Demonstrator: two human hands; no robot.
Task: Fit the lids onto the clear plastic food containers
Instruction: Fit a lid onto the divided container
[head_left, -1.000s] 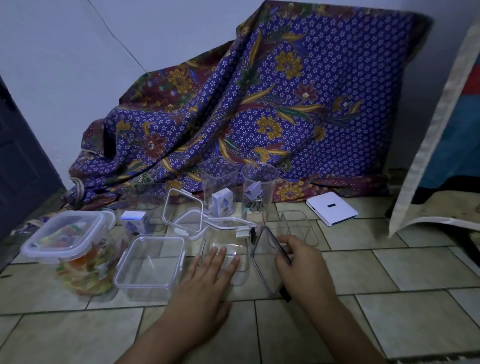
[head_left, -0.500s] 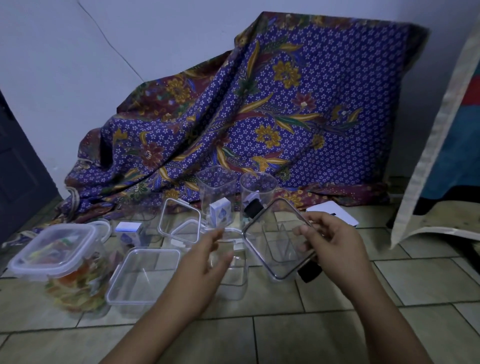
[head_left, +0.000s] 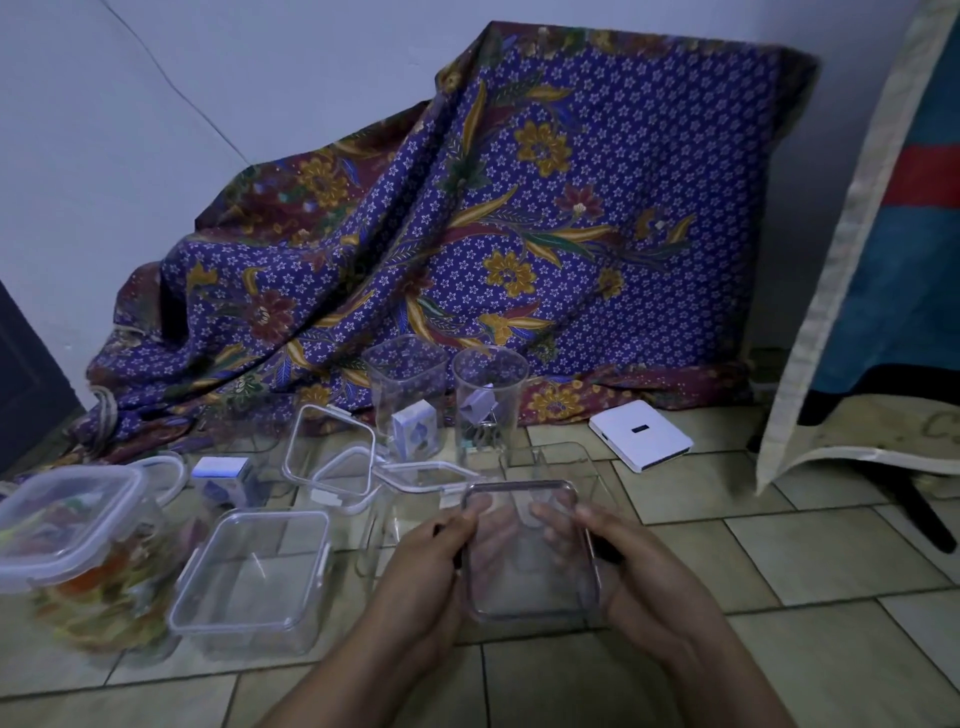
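Observation:
A clear rectangular lid with a dark rim (head_left: 530, 551) is held flat above the floor between both hands. My left hand (head_left: 431, 566) grips its left edge and my right hand (head_left: 634, 571) grips its right edge, fingers showing through the plastic. A divided clear container (head_left: 561, 460) sits just behind the lid. An open square container (head_left: 254, 577) stands at the left, with a tall clear container (head_left: 395, 514) beside it. Loose clear lids (head_left: 332, 457) (head_left: 426, 475) lie behind. Two tall jars (head_left: 408, 389) (head_left: 488, 395) stand at the back.
A closed container of coloured snacks (head_left: 78, 545) stands at the far left. A white flat box (head_left: 641, 441) lies on the tiles at right. A purple batik cloth (head_left: 519, 234) drapes against the wall. A leaning mat (head_left: 883, 260) stands on the right.
The lid was lifted off the floor by my right hand, then lowered toward me and levelled. My left hand left the tall container and took the lid's left edge.

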